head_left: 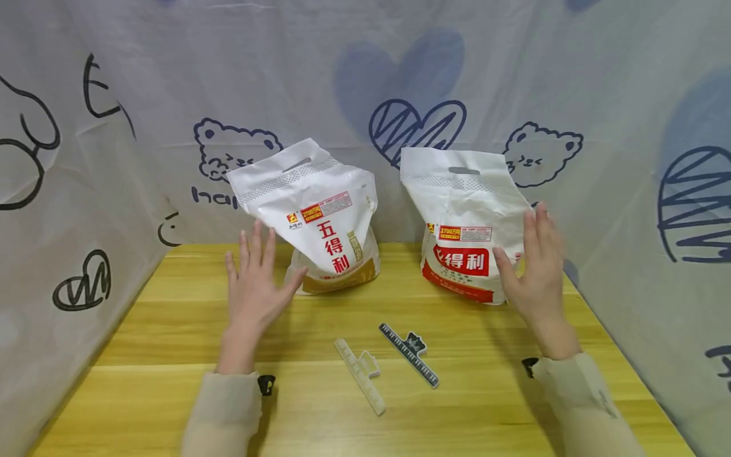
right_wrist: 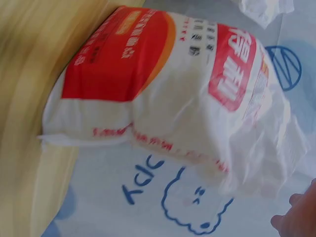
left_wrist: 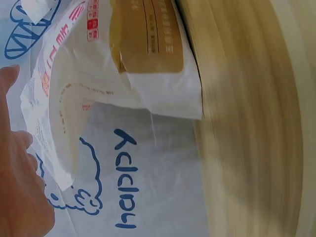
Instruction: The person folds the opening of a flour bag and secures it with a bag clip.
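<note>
Two white flour bags stand at the back of the table. The left flour bag (head_left: pixel 328 222), with a gold lower band, leans its handle top leftward. Red panels mark the right flour bag (head_left: pixel 468 222). My left hand (head_left: pixel 251 292) is raised, fingers spread, by the left bag's near side; its thumb overlaps that bag in the head view. Beside the right bag, my right hand (head_left: pixel 537 273) is up with straight fingers and the thumb apart. Both hands hold nothing. Between the forearms lie a pale piano-key clip (head_left: pixel 360 376) and a black piano-key clip (head_left: pixel 408 354).
The wooden table (head_left: pixel 148 374) meets a white cloth backdrop (head_left: pixel 320 76) printed with bears and hearts, which also rises along both sides. A small black piece (head_left: pixel 266 384) shows at the left cuff and another black piece (head_left: pixel 530 366) at the right cuff.
</note>
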`<state>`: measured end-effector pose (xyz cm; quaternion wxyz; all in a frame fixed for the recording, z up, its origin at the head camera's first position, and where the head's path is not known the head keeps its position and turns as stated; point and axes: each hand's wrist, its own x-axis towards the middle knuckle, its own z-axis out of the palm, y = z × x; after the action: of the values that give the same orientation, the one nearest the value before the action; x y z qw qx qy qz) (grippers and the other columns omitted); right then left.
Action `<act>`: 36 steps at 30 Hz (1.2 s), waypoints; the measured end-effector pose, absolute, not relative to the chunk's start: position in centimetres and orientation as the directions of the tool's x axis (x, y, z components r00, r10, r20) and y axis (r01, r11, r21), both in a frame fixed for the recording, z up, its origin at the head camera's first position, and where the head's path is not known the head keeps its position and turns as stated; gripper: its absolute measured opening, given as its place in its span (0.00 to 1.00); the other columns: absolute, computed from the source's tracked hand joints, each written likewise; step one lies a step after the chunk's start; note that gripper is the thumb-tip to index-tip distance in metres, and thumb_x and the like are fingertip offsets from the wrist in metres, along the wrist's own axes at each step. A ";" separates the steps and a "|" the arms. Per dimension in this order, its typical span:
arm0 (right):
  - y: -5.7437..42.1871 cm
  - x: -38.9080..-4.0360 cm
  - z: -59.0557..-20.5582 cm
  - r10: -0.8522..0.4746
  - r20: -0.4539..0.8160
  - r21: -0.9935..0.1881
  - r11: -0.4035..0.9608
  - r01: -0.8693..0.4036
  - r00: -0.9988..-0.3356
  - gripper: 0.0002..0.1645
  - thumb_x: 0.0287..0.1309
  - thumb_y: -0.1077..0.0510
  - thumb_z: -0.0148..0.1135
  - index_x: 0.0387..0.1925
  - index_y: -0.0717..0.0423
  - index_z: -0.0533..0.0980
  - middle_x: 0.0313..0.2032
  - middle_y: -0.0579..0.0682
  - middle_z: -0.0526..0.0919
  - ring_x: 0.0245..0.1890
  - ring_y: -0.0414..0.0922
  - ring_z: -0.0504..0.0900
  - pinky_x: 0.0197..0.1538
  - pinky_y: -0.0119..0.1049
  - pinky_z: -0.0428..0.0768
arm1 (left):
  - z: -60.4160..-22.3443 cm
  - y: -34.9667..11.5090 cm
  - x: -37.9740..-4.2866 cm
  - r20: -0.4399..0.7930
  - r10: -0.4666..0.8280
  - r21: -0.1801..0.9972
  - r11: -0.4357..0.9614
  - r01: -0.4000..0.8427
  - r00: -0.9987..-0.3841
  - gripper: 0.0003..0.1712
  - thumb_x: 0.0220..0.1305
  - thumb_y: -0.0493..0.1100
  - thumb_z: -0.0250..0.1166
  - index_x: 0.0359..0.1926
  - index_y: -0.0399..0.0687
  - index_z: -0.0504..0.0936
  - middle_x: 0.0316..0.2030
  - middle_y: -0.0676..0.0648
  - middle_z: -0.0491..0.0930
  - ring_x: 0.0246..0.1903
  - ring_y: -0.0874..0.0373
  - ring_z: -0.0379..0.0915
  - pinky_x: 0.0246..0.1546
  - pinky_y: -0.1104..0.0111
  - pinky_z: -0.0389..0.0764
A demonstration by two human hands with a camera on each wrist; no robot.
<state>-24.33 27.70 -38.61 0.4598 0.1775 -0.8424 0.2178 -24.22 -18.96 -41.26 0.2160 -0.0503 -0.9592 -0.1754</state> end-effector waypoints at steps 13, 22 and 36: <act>23.1 -25.9 -38.1 -0.156 0.821 -0.215 0.807 -0.550 -0.549 0.46 0.70 0.44 0.55 0.80 0.61 0.56 0.82 0.57 0.50 0.81 0.59 0.50 0.80 0.63 0.46 | -41.5 -15.8 -25.9 0.410 0.008 0.353 0.920 0.167 -0.912 0.56 0.72 0.76 0.48 0.84 0.51 0.38 0.83 0.49 0.23 0.80 0.47 0.15 0.76 0.45 0.21; 19.5 -27.4 -38.1 -0.235 0.805 -0.195 0.764 -0.616 -0.546 0.47 0.65 0.51 0.61 0.79 0.63 0.56 0.82 0.57 0.50 0.79 0.62 0.53 0.79 0.65 0.47 | -42.3 -14.6 -26.6 0.409 -0.024 0.416 0.895 0.163 -0.912 0.56 0.71 0.75 0.50 0.84 0.51 0.39 0.82 0.49 0.23 0.81 0.42 0.22 0.77 0.46 0.22; 14.0 -30.7 -38.7 -0.379 0.722 -0.155 0.726 -0.670 -0.579 0.46 0.69 0.50 0.63 0.79 0.61 0.57 0.81 0.58 0.52 0.79 0.62 0.55 0.79 0.64 0.51 | -42.9 -14.4 -27.0 0.366 -0.042 0.454 0.880 0.139 -0.930 0.53 0.74 0.70 0.52 0.84 0.51 0.39 0.81 0.50 0.19 0.81 0.44 0.17 0.77 0.45 0.22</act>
<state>-30.71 13.96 -38.69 0.3439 0.3038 -0.8631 0.2110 -26.97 -14.44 -42.90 0.1858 -0.0255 -0.9516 -0.2435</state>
